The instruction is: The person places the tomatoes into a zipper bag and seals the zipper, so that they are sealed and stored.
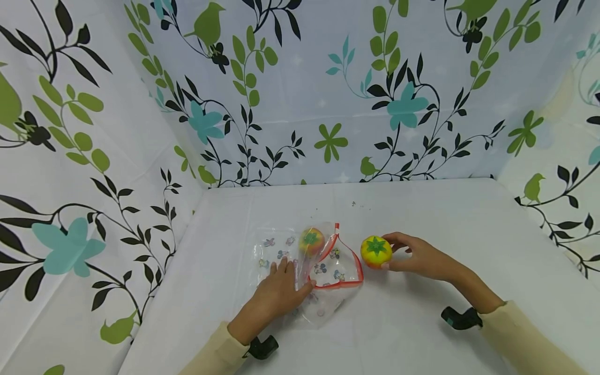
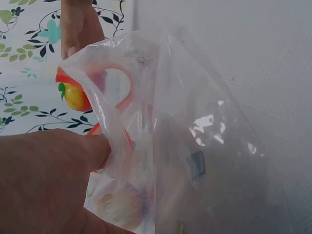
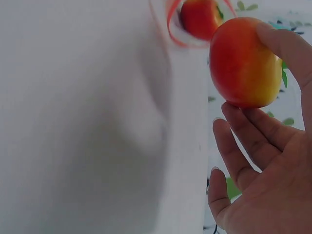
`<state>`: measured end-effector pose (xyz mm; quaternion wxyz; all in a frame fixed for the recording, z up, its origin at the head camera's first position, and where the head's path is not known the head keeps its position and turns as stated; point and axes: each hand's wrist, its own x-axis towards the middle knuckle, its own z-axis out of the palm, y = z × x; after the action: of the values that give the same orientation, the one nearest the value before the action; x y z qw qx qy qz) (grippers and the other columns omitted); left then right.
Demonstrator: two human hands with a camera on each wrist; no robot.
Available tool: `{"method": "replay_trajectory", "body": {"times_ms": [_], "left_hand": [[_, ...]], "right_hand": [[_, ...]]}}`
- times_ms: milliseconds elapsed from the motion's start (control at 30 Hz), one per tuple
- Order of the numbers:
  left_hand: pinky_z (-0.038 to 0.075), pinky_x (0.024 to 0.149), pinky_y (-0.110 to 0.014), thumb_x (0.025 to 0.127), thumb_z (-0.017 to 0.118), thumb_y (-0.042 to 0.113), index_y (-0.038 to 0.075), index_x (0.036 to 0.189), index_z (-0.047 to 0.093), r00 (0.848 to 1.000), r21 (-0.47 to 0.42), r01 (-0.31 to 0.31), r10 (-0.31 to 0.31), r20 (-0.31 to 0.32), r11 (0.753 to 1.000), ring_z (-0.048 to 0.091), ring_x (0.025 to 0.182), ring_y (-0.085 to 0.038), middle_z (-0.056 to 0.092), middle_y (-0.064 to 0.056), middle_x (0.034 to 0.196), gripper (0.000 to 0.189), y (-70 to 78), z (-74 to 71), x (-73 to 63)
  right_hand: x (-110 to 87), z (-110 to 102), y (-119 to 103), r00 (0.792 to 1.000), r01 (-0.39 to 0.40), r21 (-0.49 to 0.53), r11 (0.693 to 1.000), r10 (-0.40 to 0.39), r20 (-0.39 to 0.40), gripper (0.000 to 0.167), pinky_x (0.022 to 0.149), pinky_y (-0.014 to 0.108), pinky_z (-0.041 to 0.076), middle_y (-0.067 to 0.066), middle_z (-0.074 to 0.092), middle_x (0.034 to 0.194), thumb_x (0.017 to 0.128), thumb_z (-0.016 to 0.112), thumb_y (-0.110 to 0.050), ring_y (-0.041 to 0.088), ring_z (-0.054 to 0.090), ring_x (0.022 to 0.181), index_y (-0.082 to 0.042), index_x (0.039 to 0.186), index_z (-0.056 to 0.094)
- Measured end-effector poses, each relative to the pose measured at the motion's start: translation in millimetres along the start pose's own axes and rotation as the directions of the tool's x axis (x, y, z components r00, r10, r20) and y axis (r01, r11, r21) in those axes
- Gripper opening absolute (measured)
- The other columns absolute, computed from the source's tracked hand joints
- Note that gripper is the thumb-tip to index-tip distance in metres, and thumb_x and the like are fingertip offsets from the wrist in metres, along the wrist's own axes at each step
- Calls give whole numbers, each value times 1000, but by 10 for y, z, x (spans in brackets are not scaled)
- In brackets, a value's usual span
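Note:
A yellow-and-red toy tomato [image 1: 376, 252] with a green leafy top is pinched between the thumb and fingers of my right hand [image 1: 419, 256], just right of the bag's mouth. My left hand [image 1: 277, 292] holds the clear plastic zip bag [image 1: 313, 307], its thumb at the red-edged opening. Small cartoon figures are printed on the bag. Inside lies a second toy tomato [image 1: 311, 240], seen through the film. In the right wrist view, the held tomato [image 3: 243, 63] shows its red side, with the other tomato [image 3: 200, 18] behind it.
A white-covered table [image 1: 412, 333] lies beneath the bag. Patterned cloth [image 1: 309, 94] with leaves, birds and flowers hangs at the back and both sides. Black wrist cameras [image 1: 461, 317] sit at the sleeve cuffs. Small dark specks [image 1: 353, 203] dot the table's far part.

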<state>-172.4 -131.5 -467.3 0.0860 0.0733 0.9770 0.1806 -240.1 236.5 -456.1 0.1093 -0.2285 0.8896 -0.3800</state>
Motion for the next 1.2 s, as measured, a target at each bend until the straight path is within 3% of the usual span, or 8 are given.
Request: {"method": "replay_trajectory", "body": {"times_ms": [267, 600, 1200], "left_hand": [[49, 103, -68, 98, 61, 60, -11, 150, 47, 1000, 0, -2, 2, -2, 1000, 40, 148, -54, 42, -28, 162, 89, 4, -5, -7], [48, 104, -67, 97, 62, 60, -10, 152, 47, 1000, 8, 3, -4, 11, 1000, 39, 149, -54, 42, -28, 162, 90, 6, -10, -15], [45, 109, -65, 97, 60, 65, -7, 154, 45, 999, 1, 16, -16, 34, 1000, 37, 151, -52, 39, -26, 165, 93, -3, -33, -19]], "right_hand": [[64, 238, -209, 998, 5, 14, 1000, -6, 69, 70, 96, 47, 49, 3, 65, 139, 86, 82, -48, 21, 57, 114, -18, 146, 59], [165, 402, -226, 994, 13, 59, 998, -19, 108, 72, 88, 39, 52, 5, 63, 142, 88, 80, -47, 23, 57, 112, -17, 148, 56], [288, 593, -298, 995, 57, -16, 998, -55, 80, 77, 76, 26, 55, 4, 66, 134, 90, 81, -43, 19, 56, 104, -8, 153, 55]]}}
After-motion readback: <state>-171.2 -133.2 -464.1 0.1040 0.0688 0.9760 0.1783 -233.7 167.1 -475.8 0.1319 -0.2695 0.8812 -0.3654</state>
